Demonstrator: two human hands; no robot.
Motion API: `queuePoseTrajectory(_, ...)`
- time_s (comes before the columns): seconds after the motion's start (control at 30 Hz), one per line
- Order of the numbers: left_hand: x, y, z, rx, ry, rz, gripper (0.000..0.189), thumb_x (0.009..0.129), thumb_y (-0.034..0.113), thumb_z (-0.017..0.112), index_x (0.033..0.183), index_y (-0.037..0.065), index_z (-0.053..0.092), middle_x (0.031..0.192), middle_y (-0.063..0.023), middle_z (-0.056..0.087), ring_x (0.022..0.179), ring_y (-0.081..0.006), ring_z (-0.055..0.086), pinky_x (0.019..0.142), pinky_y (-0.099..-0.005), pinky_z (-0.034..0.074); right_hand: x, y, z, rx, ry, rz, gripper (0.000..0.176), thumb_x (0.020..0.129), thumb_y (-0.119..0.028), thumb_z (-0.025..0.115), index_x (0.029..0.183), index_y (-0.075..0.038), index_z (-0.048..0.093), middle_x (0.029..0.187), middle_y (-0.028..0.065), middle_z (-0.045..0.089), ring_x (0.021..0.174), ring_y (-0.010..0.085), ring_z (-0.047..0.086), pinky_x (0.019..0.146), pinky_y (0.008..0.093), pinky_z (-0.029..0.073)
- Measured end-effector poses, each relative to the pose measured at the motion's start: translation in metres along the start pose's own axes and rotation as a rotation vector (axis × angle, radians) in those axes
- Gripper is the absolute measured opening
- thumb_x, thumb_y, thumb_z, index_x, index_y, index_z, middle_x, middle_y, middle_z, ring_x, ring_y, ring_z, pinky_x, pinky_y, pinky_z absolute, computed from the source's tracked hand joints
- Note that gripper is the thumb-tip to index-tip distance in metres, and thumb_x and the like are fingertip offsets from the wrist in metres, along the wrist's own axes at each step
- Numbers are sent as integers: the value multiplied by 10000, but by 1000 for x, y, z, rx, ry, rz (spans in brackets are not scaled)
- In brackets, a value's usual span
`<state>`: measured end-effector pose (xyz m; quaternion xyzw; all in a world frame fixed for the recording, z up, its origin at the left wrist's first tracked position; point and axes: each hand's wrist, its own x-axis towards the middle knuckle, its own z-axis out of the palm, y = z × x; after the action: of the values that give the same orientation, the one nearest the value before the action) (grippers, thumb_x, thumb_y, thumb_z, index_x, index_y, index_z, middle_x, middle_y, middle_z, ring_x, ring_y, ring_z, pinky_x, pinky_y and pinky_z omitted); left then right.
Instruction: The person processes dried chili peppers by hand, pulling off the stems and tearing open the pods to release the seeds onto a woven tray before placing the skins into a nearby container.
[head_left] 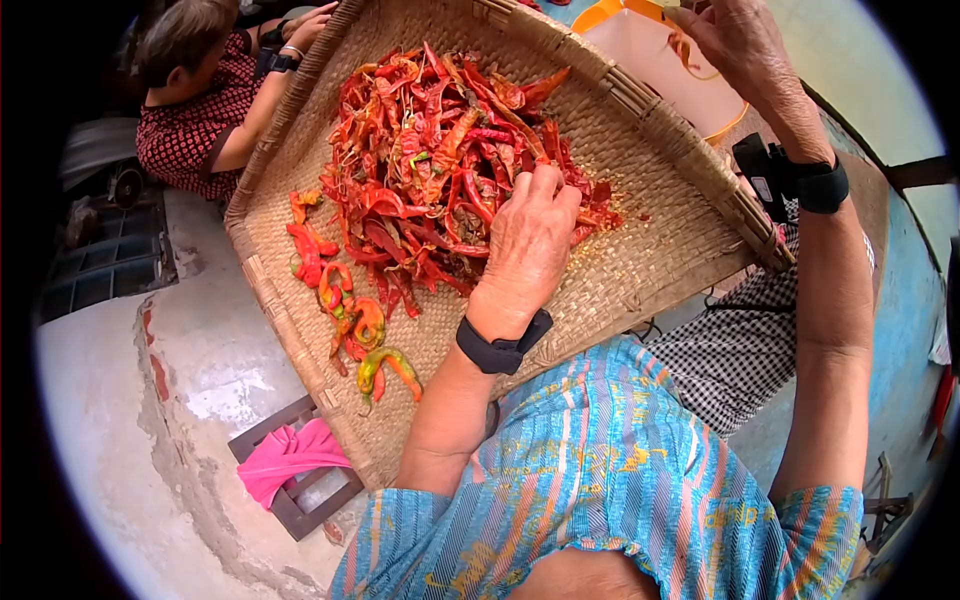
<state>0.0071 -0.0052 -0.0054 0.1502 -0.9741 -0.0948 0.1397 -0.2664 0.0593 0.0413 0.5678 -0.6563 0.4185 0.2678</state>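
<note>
A heap of dried red chilies (430, 160) lies on a woven tray (680, 220), with pale seeds scattered at its right side. My left hand (530, 235) rests on the right part of the heap, its fingers curled down into the chilies; what they grip is hidden. Up at the top right, my right hand (735, 45) is raised beside a yellow-rimmed container (650, 75), its fingers bent, with a shrivelled orange-red chili (685, 50) hanging just below them. Several fresher red, orange and green chilies (365, 320) form a separate line along the tray's left side.
Another person (190, 100) in a dark red patterned top is at the upper left, a hand at the tray's edge. A pink cloth (290, 458) hangs over a dark wooden frame (320, 510) at the lower left. Checkered cloth (725, 360) lies below the tray's right corner.
</note>
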Motion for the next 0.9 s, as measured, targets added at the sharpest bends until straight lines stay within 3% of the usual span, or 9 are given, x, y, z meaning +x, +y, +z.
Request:
queuePoseTrajectory(0.1, 0, -1, -3, -19, -6, -61, 213, 804, -38, 665, 1010, 11, 646, 1036, -133, 580, 969, -333, 602, 787, -399, 526, 1, -5, 6, 359, -189, 16, 188, 872, -80, 702, 1018, -1, 615, 854, 161, 652, 720, 286, 637, 626, 367, 511)
queuePoseTrajectory(0.17, 0, -4, -4, -287, 167, -129, 194, 825, 0, 692, 1014, 10, 646, 955, -103, 607, 843, -262, 641, 725, -345, 530, 16, -42, -15, 348, -427, 118, 114, 891, -79, 681, 926, 18, 634, 814, 168, 666, 666, 264, 650, 595, 342, 516)
queuePoseTrajectory(0.2, 0, 1, -11, -413, 184, -230, 160, 885, 60, 698, 1034, 21, 653, 904, -44, 638, 753, -150, 637, 687, -274, 519, 4, -32, -1, 353, -475, 70, 167, 898, -130, 694, 1004, -6, 654, 869, 116, 680, 729, 210, 659, 670, 320, 541)
queuePoseTrajectory(0.23, 1, 0, -11, -414, 183, -230, 160, 885, 60, 698, 1034, 21, 653, 904, -44, 638, 753, -150, 637, 687, -274, 519, 1, -31, 9, 357, -523, 19, 233, 906, -180, 707, 1081, -30, 674, 924, 64, 694, 792, 157, 667, 745, 299, 566)
queuePoseTrajectory(0.3, 2, -3, -11, -925, 311, -499, 159, 930, 116, 687, 1064, 35, 657, 919, -2, 647, 765, -77, 619, 689, -232, 514, -8, -39, 15, 570, -638, -31, 311, 881, -231, 733, 1114, -31, 677, 865, 61, 679, 782, 159, 657, 721, 302, 558)
queuePoseTrajectory(0.37, 7, 4, -21, -1094, 372, -520, 176, 950, 150, 677, 1083, 39, 651, 924, -1, 659, 775, -75, 619, 697, -230, 524, -6, -61, 9, 691, -798, 137, 303, 836, -217, 771, 1056, -20, 704, 789, 80, 673, 729, 184, 651, 679, 339, 536)
queuePoseTrajectory(0.47, 8, 3, -25, -1201, 382, -520, 202, 946, 147, 681, 1101, 25, 640, 925, -12, 670, 777, -78, 625, 701, -237, 532, -14, -73, 16, 789, -821, 83, 274, 850, -212, 753, 1020, -4, 701, 759, 108, 673, 699, 212, 652, 652, 362, 528)
queuePoseTrajectory(0.7, 9, 3, -26, -1194, 417, -516, 204, 965, 161, 656, 1117, 25, 640, 965, -26, 674, 822, -77, 623, 737, -234, 528, -17, -76, 22, 780, -661, -17, 152, 892, -137, 688, 947, 5, 674, 755, 173, 642, 667, 293, 636, 634, 382, 504)
queuePoseTrajectory(0.9, -4, -12, -15, -618, 273, -489, 170, 962, 117, 635, 1086, 4, 661, 988, -27, 654, 806, -113, 621, 723, -258, 503, -7, -60, 15, 851, -700, 198, 256, 962, -249, 655, 1039, -5, 668, 850, 42, 690, 759, 131, 626, 685, 277, 523)
